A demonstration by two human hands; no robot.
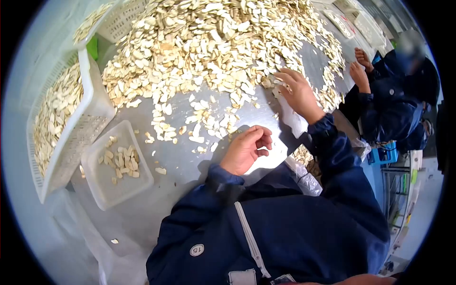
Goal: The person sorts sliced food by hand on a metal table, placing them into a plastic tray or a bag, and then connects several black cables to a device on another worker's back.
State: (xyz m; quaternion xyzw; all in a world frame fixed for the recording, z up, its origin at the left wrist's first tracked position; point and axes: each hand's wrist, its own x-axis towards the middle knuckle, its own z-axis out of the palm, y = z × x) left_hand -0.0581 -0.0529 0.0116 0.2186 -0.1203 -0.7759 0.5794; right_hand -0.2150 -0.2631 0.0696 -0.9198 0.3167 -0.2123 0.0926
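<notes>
A large heap of pale, flat dried slices (204, 42) covers the far part of the metal table (190, 175). My right hand (300, 95) reaches to the heap's near right edge, fingers apart, its fingertips at the slices. Just below its palm is a whitish, crumpled-looking thing (293, 121). Closer to my body, my left hand (247, 149) hovers over or rests on the table with its fingers curled in; whatever they hold, if anything, is hidden. Loose slices (204, 121) lie scattered between this hand and the heap.
At the left, a small white tray (97, 192) contains some slices. Beside it stands a tilted white basket (97, 102) full of slices. Clear plastic (311, 183) and more slices are by my right side. Another person (394, 95) in dark clothing works at the right.
</notes>
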